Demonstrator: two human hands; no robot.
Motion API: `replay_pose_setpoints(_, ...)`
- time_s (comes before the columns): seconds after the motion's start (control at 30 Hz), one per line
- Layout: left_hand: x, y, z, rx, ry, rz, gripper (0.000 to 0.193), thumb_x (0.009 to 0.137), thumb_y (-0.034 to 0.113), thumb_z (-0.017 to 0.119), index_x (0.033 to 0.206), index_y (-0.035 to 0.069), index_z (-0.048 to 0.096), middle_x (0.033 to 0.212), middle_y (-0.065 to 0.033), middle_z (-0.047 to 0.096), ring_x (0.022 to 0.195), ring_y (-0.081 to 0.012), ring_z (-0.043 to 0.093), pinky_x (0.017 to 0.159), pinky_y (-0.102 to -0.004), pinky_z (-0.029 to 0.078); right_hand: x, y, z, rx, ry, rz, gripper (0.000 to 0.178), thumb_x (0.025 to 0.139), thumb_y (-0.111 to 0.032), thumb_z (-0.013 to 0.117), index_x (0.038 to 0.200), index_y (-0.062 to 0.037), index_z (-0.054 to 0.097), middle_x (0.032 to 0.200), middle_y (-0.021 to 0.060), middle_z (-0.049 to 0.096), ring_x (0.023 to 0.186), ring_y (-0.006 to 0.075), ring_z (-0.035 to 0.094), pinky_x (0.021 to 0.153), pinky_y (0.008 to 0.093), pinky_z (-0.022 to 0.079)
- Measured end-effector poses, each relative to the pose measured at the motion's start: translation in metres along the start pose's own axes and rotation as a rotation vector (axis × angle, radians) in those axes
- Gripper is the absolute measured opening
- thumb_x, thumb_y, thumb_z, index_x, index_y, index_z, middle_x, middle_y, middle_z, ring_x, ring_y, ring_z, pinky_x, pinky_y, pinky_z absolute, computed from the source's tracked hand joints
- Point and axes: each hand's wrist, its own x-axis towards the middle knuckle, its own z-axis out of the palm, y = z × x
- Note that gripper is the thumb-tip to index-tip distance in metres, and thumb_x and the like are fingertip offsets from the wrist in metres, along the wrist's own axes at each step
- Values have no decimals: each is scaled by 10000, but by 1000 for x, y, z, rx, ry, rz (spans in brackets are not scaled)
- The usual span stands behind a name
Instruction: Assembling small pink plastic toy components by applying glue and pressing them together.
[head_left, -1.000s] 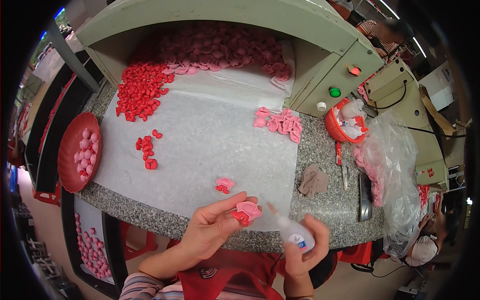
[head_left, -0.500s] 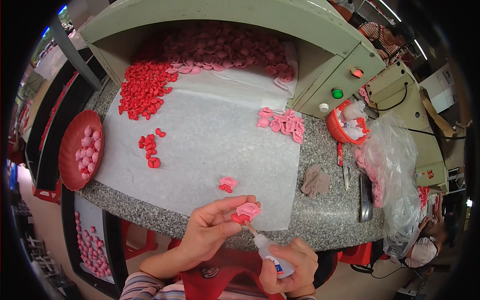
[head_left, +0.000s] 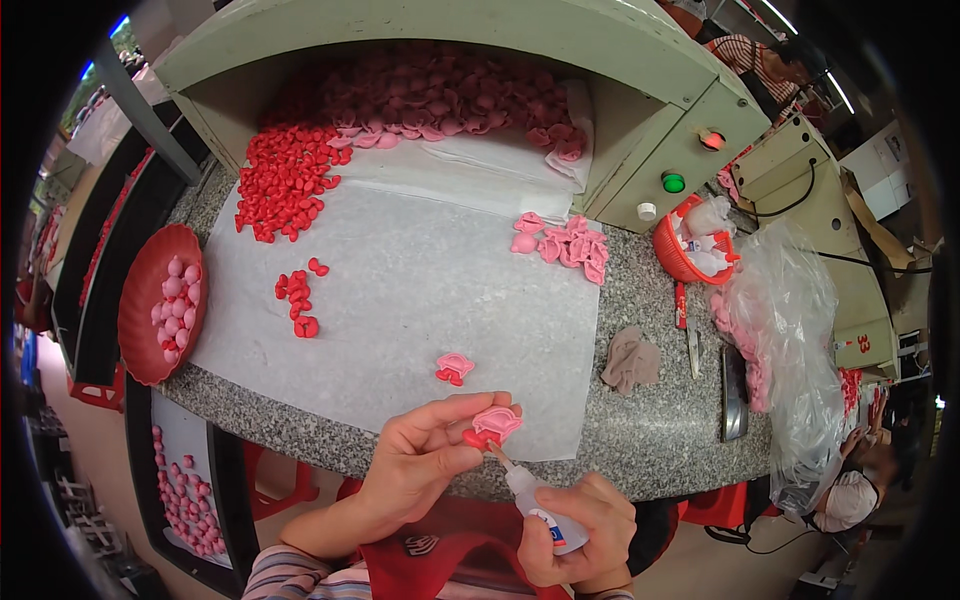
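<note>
Between its thumb and fingers, my left hand [head_left: 420, 460] pinches a small pink moulded piece [head_left: 496, 421] with glossy red parts [head_left: 480, 438] at its lower edge. My right hand [head_left: 585, 535] is wrapped round a translucent squeeze bottle [head_left: 548, 515], tilted so its thin nozzle meets or nearly meets the red parts; actual contact is too small to tell. Just beyond my left fingers, a similar pink piece with red parts [head_left: 454, 368] lies on a white sheet [head_left: 400, 290]. Further left on the sheet sits a small group of red pieces [head_left: 295, 293].
A pale green metal hood [head_left: 640, 140] shelters heaps of pink pieces [head_left: 450, 100] and red pieces [head_left: 285, 180]. To the left stands a red bowl [head_left: 135, 310] of pink balls. Rightward are a red basket [head_left: 672, 258] of bottles, a cloth [head_left: 632, 360], a knife [head_left: 693, 350], a phone [head_left: 734, 395] and clear plastic [head_left: 795, 340].
</note>
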Motion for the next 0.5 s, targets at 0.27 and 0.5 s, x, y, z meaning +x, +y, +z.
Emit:
replay_pose_setpoints(0.27, -1, -2, -1, 3, -10, -7, 428, 795, -14, 585, 1211, 11, 484, 1268, -166, 468, 1201, -344, 419, 1029, -436, 306, 0, 0, -2, 2, -4, 5, 304, 621, -13, 640, 913, 15, 561, 629, 42, 596, 408, 117, 464, 383, 214, 355)
replay_pose_setpoints(0.5, -1, -1, -1, 1, -16, -12, 427, 796, -19, 581, 1210, 15, 485, 1269, -166, 468, 1206, -344, 412, 1031, -441, 304, 1, -2, -2, -2, -7, 6, 304, 613, -12, 637, 907, 13, 565, 617, 34, 589, 397, 116, 439, 372, 216, 340)
